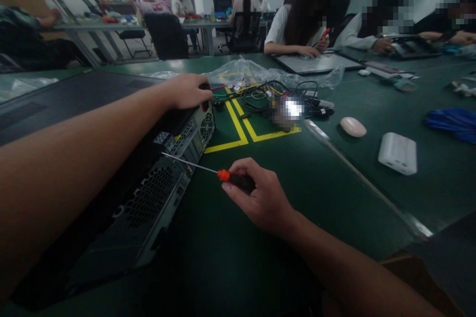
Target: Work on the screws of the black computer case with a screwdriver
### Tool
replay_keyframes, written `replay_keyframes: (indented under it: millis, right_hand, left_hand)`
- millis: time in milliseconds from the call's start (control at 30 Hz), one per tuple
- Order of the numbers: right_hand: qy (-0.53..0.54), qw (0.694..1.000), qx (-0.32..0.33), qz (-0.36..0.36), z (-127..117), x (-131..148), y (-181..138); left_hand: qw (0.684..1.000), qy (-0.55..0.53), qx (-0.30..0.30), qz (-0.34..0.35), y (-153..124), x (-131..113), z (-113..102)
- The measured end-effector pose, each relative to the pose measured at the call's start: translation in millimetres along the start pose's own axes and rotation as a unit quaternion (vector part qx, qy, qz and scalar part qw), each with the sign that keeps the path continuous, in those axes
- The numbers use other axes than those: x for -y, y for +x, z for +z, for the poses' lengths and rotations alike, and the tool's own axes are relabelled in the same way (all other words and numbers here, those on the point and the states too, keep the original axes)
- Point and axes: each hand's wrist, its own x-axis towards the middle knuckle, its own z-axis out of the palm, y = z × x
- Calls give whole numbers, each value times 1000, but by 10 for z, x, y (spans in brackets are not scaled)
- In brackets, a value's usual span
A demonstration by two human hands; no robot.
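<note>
A dark desktop computer case point(148, 198) lies on its side at the left, its rear panel with vents, fan grille and ports facing me. My left hand point(188, 91) reaches across it and grips the far top corner, fingers bent over the edge and partly hidden. In my right hand point(262, 195) is a screwdriver point(240, 181) with a black and orange handle, fingers closed around it. Its long thin shaft points left, with the tip at the top edge of the rear panel; whether it sits in a screw I cannot tell.
Yellow tape point(238, 121) marks the green table. Beyond the case lie tangled cables point(260, 91) and clear plastic wrap point(241, 67). To the right are a pinkish oval object point(353, 127), a white block-shaped device point(397, 152) and a blue bundle point(451, 124). Other people work across the table.
</note>
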Motion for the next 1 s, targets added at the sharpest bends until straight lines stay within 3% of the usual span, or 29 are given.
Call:
replay_keyframes:
  millis: [1000]
  right_hand:
    - [-3,1000,-12,-7,6,12,9]
  left_hand:
    - [1000,25,11,-1,-21,-31,-37]
